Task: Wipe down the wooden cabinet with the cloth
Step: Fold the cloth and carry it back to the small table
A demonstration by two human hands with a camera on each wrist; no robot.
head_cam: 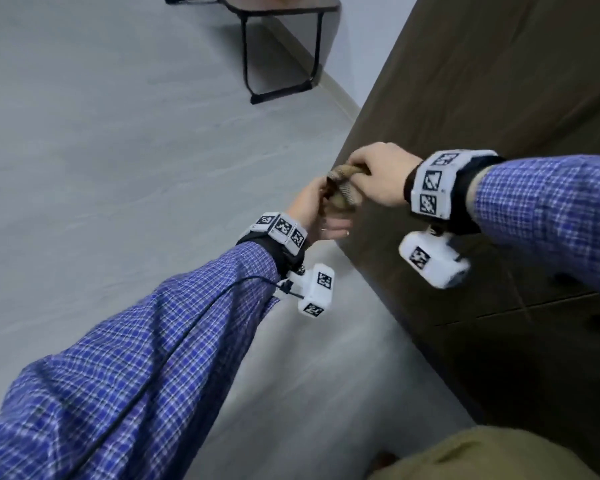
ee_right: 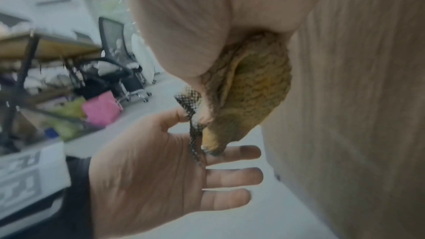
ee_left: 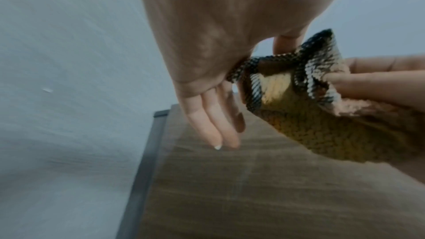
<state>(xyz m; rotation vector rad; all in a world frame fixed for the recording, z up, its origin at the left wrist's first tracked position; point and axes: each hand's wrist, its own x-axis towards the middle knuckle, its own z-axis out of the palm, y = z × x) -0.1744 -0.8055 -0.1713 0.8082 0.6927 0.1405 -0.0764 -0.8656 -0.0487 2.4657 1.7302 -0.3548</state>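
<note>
- The right hand (head_cam: 378, 174) is gripping the cloth (head_cam: 342, 194) bunched in its curled fingers, just beside the near corner edge of the wooden cabinet (head_cam: 482, 133).
- The left hand (head_cam: 312, 209) is meeting it from below and to the left, thumb and forefinger pinching a dark-edged corner of the cloth while the other fingers (ee_right: 232, 175) are lying straight and spread.
- So both hands are together on the one cloth, holding it in the air between them; whether it is touching the cabinet face cannot be told from these views.
- The cloth is looking knitted, mustard-yellow with a dark checked border (ee_left: 253, 86), and is folding and sagging freely: I judge it soft, light, limp and not fragile, with a coarse weave that should not slip in the fingers.
- Being limp, it will likely crumple rather than push; a flat pad under the palm and straight fingers would probably wipe better than a pinched corner.
- The cabinet panel to the right of the hands is appearing smooth, stiff and wood-grained, running down to the grey floor (head_cam: 118, 168).
- Wiping seems not yet under way here; the hands appear to be rearranging or refolding the cloth.
- A small dark table (head_cam: 278, 8) is standing well beyond the hands.
</note>
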